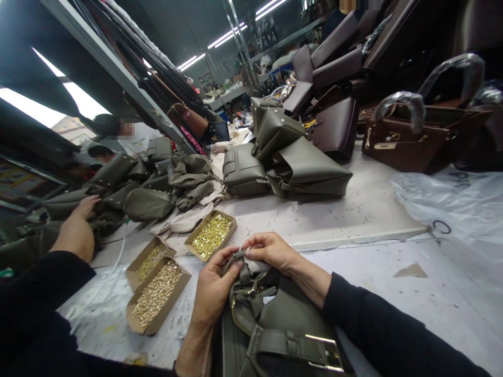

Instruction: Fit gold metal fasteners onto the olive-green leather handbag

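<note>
An olive-green handbag (291,306) lies in front of me at the table's near edge, with a gold buckle (328,353) on its strap and a gold zipper along its opening. My left hand (214,285) pinches a folded edge of the bag's material between thumb and fingers. Close beside it, my right hand (273,251) grips the same edge, where some pale lining shows. Any small part between the fingertips is too small to make out. Just beyond my hands sits a cardboard tray of shiny gold metal pieces (212,235).
Two more cardboard trays (159,296) (147,262) of small metal fittings stand at left. A co-worker's arm (76,230) reaches toward piled green bags (149,201). Finished-looking green bags (310,167) stand behind, brown handbags (408,139) and plastic sheeting (459,209) at right.
</note>
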### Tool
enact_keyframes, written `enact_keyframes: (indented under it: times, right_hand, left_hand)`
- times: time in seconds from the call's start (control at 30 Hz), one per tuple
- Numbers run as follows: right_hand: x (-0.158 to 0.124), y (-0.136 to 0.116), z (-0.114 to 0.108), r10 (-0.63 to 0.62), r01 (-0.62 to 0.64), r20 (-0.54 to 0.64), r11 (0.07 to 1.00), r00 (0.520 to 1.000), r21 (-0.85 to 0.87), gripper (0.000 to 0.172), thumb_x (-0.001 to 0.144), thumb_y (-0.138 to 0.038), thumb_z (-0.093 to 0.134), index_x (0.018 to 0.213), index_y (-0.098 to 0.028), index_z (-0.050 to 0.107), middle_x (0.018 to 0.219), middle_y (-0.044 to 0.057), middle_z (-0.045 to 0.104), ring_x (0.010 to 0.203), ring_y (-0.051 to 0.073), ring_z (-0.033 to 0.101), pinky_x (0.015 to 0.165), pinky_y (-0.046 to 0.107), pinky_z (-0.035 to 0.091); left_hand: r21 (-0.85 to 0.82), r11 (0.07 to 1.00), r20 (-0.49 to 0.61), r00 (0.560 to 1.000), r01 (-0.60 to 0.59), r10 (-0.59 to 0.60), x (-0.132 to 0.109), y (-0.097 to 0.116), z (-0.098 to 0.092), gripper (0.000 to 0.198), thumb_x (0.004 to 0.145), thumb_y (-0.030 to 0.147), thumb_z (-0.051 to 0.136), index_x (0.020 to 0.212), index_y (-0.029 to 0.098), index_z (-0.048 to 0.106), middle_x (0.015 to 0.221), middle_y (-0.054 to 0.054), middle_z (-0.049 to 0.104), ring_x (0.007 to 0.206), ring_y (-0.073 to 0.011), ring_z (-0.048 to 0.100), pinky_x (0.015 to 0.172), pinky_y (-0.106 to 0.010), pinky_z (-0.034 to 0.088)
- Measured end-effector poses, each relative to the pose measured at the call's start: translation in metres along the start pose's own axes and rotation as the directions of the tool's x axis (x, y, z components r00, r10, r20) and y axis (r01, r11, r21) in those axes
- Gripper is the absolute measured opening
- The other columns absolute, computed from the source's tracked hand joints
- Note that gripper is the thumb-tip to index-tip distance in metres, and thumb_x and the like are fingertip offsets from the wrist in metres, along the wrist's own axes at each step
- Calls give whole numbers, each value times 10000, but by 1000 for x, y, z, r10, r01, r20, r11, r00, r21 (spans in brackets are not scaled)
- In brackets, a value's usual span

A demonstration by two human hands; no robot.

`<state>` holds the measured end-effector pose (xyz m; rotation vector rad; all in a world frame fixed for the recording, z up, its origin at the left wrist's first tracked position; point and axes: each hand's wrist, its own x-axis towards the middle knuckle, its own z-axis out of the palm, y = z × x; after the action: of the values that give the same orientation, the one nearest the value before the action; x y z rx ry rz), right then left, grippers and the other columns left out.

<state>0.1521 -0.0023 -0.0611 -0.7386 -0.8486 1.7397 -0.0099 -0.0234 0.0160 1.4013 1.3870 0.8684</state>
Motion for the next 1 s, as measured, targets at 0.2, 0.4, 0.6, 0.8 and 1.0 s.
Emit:
enact_keyframes:
  times: [0.2, 0.4, 0.6, 0.8, 1.0]
  right_hand:
    - [-3, -2, 5, -65, 64, -50, 997, 997, -36, 301, 644, -334, 819, 874, -157, 741, 713, -21, 699, 616, 100, 557, 604, 224, 413]
    - [-4, -4, 6, -102, 97, -72, 993, 992, -69, 230, 672, -296, 805, 851, -160, 753, 745, -11, 725, 672, 130, 607, 650, 249, 458]
    - [-3, -2, 7, -109, 104, -79, 992, 991, -70, 217, 676, -272, 804, 855, -160, 753, 721, -18, 717, 650, 124, 601, 654, 253, 456]
    - [-2, -1, 6, -102, 96, -70, 992, 992, -79, 213, 690, -258, 777, 876, -156, 758, 732, -14, 719, 641, 116, 588, 651, 249, 437]
    - [-4, -2, 6, -103, 100, -50, 993, 993, -69, 237, 683, -274, 776, 887, -154, 758, 747, -11, 719, 659, 119, 595, 669, 251, 449]
  left_hand:
    - [3, 996, 19, 996, 91, -91, 2, 14, 5, 457, 632, 328, 843, 1027, 161, 683, 1033, -71, 770, 1013, -243, 706, 857, -312, 556]
    - [61, 994, -29, 995, 95, -94, 5, 17, 11, 414, 595, 328, 824, 938, 160, 664, 908, -47, 757, 858, -214, 705, 746, -288, 539]
    - [154, 987, -20, 999, 40, -37, 3, 19, 11, 390, 619, 297, 798, 967, 169, 679, 940, -52, 759, 956, -249, 706, 791, -313, 541]
    - [132, 990, 20, 998, 57, -61, 1, 21, 7, 424, 639, 296, 813, 1023, 164, 693, 1004, -65, 768, 1004, -248, 696, 848, -320, 540]
    - [-6, 996, 43, 996, 84, -84, 1, 13, 1, 485, 641, 315, 864, 1065, 155, 690, 1089, -101, 759, 1071, -278, 688, 892, -351, 541]
